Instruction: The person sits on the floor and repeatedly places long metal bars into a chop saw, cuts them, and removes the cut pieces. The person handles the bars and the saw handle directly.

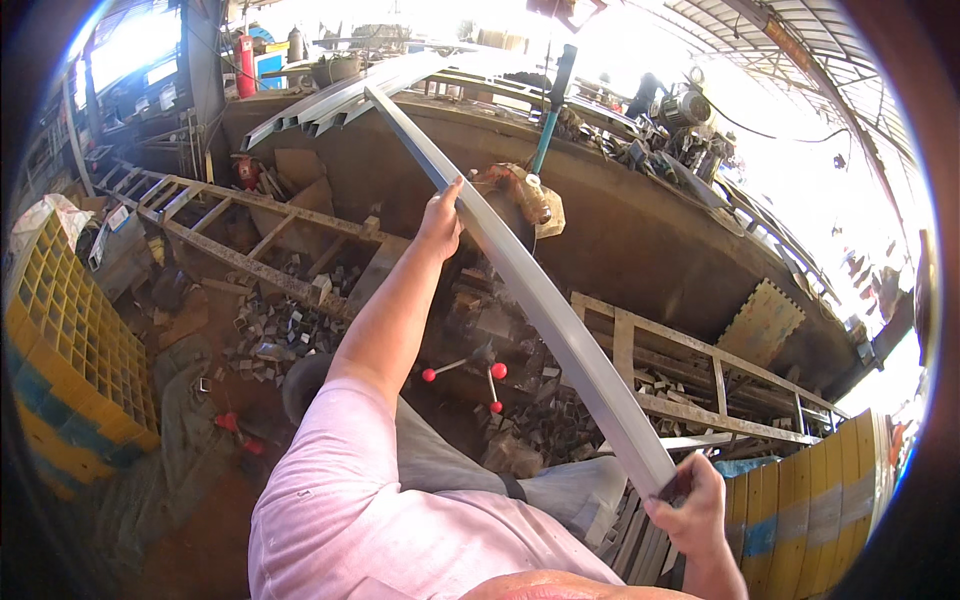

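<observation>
A long silver square metal tube [545,305] slants across the view from upper left to lower right, held in both my hands. My left hand [441,220] is closed around it partway along, thumb up along its side. At the near end, my right hand [692,505] grips the tube with fingers curled around the end. The tube's far end reaches close to several similar metal tubes [350,95] lying at the back. Below the tube sits a machine handle [490,370] with red ball knobs, close to my legs.
On both sides metal ladder-like frames [235,235] [715,385] stretch across. Many short cut tube pieces [275,330] lie in heaps. Yellow stacked tubes [85,350] stand at left, more yellow pieces [800,510] at right. A motor [688,108] sits at the back right.
</observation>
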`<state>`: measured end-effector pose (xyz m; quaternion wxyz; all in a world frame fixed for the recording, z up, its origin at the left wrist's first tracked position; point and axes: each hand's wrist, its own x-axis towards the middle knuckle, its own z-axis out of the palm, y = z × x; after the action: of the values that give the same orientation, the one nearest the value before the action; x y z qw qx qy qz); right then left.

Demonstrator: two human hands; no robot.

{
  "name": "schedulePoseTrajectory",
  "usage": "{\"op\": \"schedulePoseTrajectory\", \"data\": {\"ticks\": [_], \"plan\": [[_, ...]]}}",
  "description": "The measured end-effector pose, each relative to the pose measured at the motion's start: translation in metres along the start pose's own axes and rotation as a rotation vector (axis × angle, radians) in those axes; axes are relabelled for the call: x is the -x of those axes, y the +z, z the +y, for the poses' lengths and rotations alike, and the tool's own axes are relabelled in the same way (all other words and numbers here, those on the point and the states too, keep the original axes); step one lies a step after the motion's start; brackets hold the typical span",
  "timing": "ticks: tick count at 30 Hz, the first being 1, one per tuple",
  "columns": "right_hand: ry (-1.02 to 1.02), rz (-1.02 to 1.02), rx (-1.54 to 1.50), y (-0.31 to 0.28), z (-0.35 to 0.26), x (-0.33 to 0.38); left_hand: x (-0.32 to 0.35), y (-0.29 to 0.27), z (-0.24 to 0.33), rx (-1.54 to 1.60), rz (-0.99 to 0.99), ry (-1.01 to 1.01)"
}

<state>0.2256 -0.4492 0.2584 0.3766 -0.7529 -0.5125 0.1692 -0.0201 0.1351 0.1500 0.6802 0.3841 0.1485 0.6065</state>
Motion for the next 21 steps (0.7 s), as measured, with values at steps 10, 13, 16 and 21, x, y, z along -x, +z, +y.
{"op": "schedulePoseTrajectory", "data": {"ticks": [10, 13, 16, 21], "plan": [[-0.029, -0.411, -0.32, 0.104, -0.101, -0.083, 0.279, 0.075, 0.013, -1.28, -0.093, 1.036], [-0.168, -0.666, -0.399, 0.154, -0.128, -0.094, 0.277, 0.048, 0.001, -0.924, 0.175, 1.029], [-0.23, -0.991, -0.542, 0.205, -0.168, -0.111, 0.267, 0.007, 0.032, -0.652, 0.34, 1.076], [-0.634, -1.085, -0.142, 0.193, -0.157, -0.139, 0.269, -0.062, 0.103, -0.659, 0.549, 1.011]]}}
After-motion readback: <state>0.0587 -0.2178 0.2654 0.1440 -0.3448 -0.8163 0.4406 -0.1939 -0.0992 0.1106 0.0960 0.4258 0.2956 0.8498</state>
